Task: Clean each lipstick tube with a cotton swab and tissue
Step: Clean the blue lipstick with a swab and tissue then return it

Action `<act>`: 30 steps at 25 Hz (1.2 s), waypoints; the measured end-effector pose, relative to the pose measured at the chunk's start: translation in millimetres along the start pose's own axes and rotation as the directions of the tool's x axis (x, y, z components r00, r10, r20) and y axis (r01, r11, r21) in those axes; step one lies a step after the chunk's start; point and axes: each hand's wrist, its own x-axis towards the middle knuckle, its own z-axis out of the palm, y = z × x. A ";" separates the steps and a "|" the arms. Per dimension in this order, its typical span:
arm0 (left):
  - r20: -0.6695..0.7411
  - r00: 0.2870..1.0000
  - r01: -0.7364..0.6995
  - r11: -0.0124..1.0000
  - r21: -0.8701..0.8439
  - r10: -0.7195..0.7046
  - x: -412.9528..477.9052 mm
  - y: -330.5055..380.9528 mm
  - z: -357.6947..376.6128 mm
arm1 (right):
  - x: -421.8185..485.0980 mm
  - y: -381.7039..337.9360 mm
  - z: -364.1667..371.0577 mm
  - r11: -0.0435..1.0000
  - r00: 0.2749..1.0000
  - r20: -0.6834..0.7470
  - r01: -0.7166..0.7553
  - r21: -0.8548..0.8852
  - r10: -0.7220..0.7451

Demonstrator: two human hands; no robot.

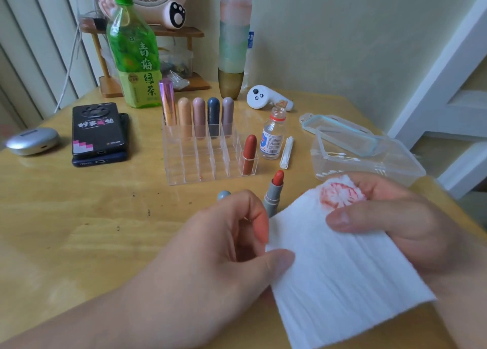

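White pleated tissue (pixel 342 269), red-stained at one corner, pinched at its left edge by the left hand (pixel 210 256) and beside the stain by the right hand (pixel 395 216); the uncapped grey lipstick tube (pixel 274 193) stands on the wooden table (pixel 105 216) just behind, best wiped with a clean patch.

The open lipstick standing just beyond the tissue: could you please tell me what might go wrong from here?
The open lipstick stands uncapped right behind the tissue held by the left hand and right hand; a sweep could topple it. The small bottle has no cap on, so a knock may spill it. The red stain on the tissue could smear whatever it touches next.
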 end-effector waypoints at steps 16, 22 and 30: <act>-0.090 0.995 0.051 0.515 0.856 0.051 55.6 0.2 -3.3 | 3.5 -0.6 -12.8 0.946 0.982 0.083 -0.137 -0.294 0.168; -0.139 0.951 -0.025 0.517 0.856 0.276 57.2 -14.9 12.1 | 1.8 -0.3 -17.0 0.939 0.979 0.115 -0.122 -0.322 0.167; -0.246 0.957 -0.193 0.971 -0.144 0.153 11.6 30.4 3.0 | 8.0 9.9 -9.1 0.727 0.737 -0.286 0.382 -0.571 -0.612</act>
